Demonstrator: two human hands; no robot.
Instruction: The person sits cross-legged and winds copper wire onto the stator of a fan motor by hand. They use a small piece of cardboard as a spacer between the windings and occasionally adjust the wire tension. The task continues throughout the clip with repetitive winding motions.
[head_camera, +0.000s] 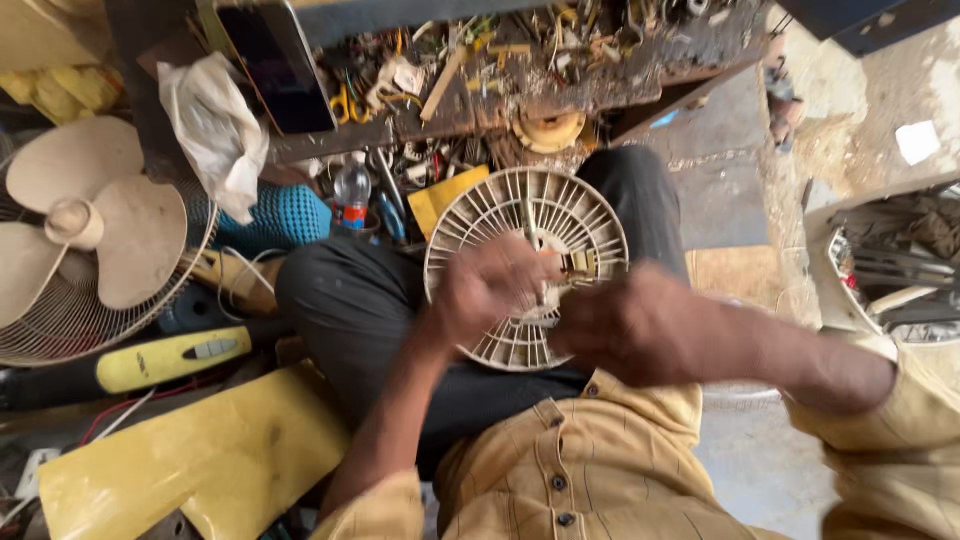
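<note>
A round cream plastic fan grille with radial ribs rests on my lap over dark trousers. My left hand lies on its lower left part, fingers curled at the hub. My right hand comes in from the right and grips the grille's edge near the centre. A small brass-coloured part shows at the hub between the two hands. Both hands are blurred with motion.
A fan with cream blades in a wire guard stands at the left. A cluttered workbench with tools and a dark phone runs along the top. A water bottle, yellow panels and a white casing surround me.
</note>
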